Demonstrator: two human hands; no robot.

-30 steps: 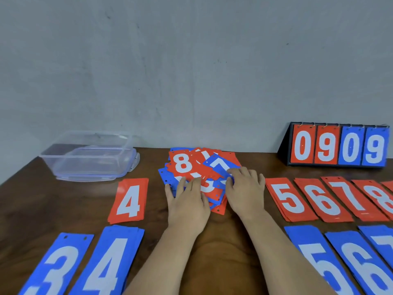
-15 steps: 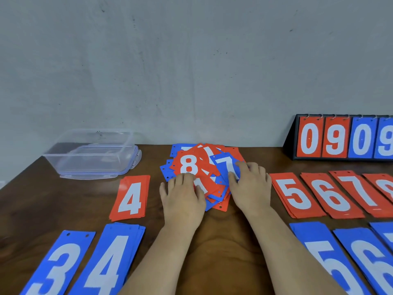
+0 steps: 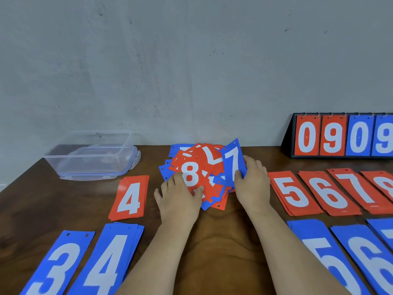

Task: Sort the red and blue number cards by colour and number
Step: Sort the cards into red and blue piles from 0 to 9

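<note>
Near: blue 3 card (image 3: 53,267), blue 4 stack (image 3: 106,262) left; blue 5 stack (image 3: 325,252) right | Mid: I see left hand (image 3: 178,198) resting on mixed pile (image 3: 204,158), thumb on red 8 card (image 3: 189,174); right hand (image 3: 253,185), apart, pinches tilted blue 7 card (image 3: 232,165) at pile's right edge | Far: clear container (image 3: 91,156) left, scoreboard (image 3: 340,135) right

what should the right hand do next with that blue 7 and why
Probably carry it right and lay it on the blue stack just past the blue 6, at the frame edge. The right hand pinches the blue 7 card, tilted up off the mixed pile; that stack follows the blue 6 in order, so it is likely the 7s.
</note>
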